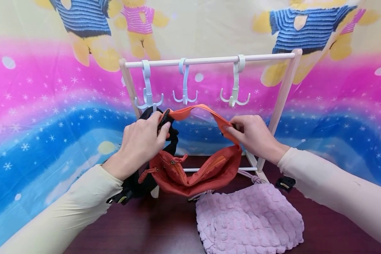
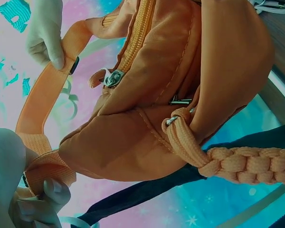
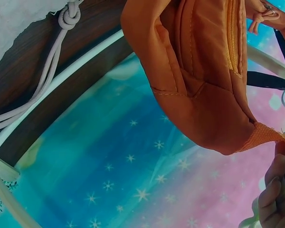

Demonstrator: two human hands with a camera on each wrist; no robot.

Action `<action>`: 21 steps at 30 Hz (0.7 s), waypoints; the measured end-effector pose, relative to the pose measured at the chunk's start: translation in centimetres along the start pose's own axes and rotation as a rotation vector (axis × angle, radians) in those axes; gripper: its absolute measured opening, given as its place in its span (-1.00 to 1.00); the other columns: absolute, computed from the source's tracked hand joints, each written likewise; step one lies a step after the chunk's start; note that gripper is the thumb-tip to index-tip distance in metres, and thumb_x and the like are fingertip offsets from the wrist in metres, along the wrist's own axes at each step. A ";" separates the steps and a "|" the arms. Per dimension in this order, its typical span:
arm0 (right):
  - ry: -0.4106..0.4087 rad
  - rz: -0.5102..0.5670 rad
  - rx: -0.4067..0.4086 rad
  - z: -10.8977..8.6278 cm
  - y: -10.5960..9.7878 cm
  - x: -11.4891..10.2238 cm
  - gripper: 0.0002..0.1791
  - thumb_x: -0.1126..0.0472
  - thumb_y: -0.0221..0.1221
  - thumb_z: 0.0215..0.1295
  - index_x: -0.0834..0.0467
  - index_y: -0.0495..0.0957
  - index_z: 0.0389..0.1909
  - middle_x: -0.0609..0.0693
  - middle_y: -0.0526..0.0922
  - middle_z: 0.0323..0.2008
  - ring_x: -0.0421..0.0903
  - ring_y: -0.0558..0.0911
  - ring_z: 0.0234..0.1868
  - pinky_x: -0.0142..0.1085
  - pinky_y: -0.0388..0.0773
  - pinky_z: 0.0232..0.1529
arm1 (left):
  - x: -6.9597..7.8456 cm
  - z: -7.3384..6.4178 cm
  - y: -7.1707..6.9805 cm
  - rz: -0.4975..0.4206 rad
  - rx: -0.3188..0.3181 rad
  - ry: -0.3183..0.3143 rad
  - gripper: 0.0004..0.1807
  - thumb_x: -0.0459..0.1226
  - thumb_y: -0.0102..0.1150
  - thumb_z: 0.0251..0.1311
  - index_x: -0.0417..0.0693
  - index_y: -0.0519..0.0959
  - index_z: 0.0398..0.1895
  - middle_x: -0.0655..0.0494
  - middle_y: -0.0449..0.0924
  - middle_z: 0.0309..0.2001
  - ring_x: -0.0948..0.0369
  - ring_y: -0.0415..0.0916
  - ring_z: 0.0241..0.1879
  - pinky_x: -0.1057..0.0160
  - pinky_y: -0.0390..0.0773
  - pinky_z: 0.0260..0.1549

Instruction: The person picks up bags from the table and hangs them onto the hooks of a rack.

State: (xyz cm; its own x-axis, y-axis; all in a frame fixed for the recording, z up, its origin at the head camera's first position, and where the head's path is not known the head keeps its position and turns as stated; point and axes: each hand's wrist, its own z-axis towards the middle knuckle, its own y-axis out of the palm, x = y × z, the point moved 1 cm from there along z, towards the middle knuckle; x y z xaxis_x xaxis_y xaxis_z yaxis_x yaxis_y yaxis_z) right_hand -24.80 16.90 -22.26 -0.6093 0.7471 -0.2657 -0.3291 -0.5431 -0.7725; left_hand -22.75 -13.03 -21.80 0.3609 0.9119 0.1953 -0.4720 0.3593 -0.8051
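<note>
An orange-red waist bag (image 1: 197, 180) with zips and braided pulls hangs by its strap (image 1: 200, 108) between both hands, above the table. My left hand (image 1: 143, 137) pinches the strap's left end near a black buckle. With thumb and fingers my right hand (image 1: 254, 135) pinches the right end of the strap. In the left wrist view the bag (image 2: 180, 95) fills the middle, its braided cord (image 2: 256, 165) at the right. Just above the hands, three pale hooks hang from the rail: a left hook (image 1: 148, 88), a middle hook (image 1: 185, 84) and a right hook (image 1: 236, 84).
A wooden rack (image 1: 209, 60) stands on the dark table (image 1: 165, 225). A black bag (image 1: 146, 180) hangs at its left, partly hidden by my left arm. A pink puckered bag (image 1: 251, 218) lies on the table at front right. Behind is a patterned cloth (image 1: 50, 106).
</note>
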 end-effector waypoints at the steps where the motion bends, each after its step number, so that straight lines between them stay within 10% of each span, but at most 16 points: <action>1: -0.001 0.000 -0.001 0.0 0.0 -0.1 -0.92 0.23 0.30 0.35 0.10 0.75 -0.31 -0.07 0.54 -0.65 -0.18 0.39 -0.62 -0.34 0.27 -0.54 | 0.0 0.0 -0.1 0.002 0.002 -0.003 -0.70 0.02 0.01 0.48 -0.02 0.46 -0.11 0.07 0.48 -0.64 0.14 0.42 -0.69 0.16 0.39 -0.65; 21: -0.021 0.009 0.009 1.0 -0.2 -0.7 -0.93 0.23 0.31 0.35 0.12 0.75 -0.29 -0.05 0.63 -0.60 -0.18 0.47 -0.60 -0.34 0.37 -0.54 | -0.1 0.3 -0.8 -0.031 0.010 -0.013 -0.69 0.01 -0.01 0.50 -0.05 0.47 -0.10 0.06 0.49 -0.62 0.13 0.43 -0.67 0.15 0.43 -0.61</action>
State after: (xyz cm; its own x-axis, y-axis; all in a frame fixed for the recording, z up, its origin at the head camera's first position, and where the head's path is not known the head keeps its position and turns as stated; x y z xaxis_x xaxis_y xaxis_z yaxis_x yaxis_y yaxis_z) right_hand -25.05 16.11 -21.30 -0.6275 0.7338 -0.2602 -0.3302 -0.5535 -0.7646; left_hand -22.61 -13.40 -21.01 0.3653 0.9027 0.2272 -0.4687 0.3893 -0.7930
